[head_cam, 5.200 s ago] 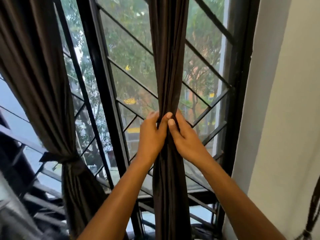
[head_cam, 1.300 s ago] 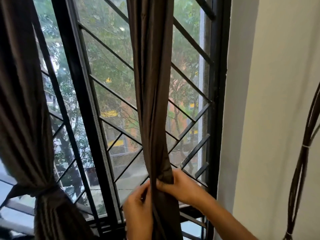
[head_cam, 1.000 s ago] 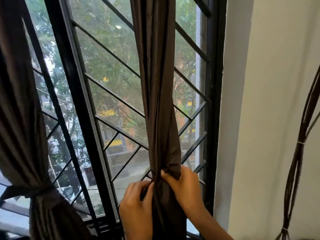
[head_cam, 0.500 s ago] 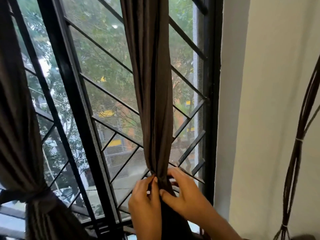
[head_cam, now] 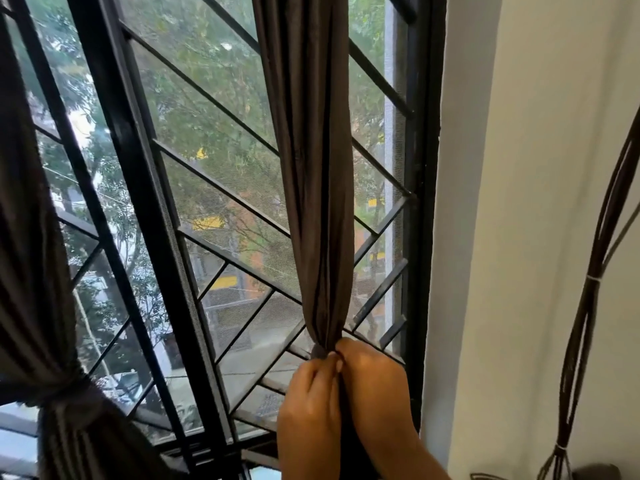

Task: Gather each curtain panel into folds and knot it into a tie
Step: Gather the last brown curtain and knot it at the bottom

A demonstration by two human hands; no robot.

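The left hand (head_cam: 308,407) and right hand (head_cam: 374,393) rise side by side from the bottom edge, backs toward the camera and knuckles nearly touching. Their fingers are curled tightly round the brown curtain panel (head_cam: 311,168) at its narrowest point, so both grips are closed on cloth. The fingertips meet at the top of the grip, where a small grey lump of fabric shows; whether it is a knot cannot be told. Above the grip the panel swells into a column of long vertical folds and runs out of the top of the view. Below it only a dark strip of cloth shows between the wrists. Directly behind the grip stand the slanted bars of the window grille (head_cam: 221,199). Just right of the right hand is the black window frame (head_cam: 420,202), with the pale wall (head_cam: 536,202) beyond it. A bundle of thin dark strands (head_cam: 585,323) bound with white ties hangs well to the right. Left of the grip the grille lies open up to a thick black upright. Farther left a second curtain panel (head_cam: 34,271) is cinched by its tie (head_cam: 59,393) at about grip height.
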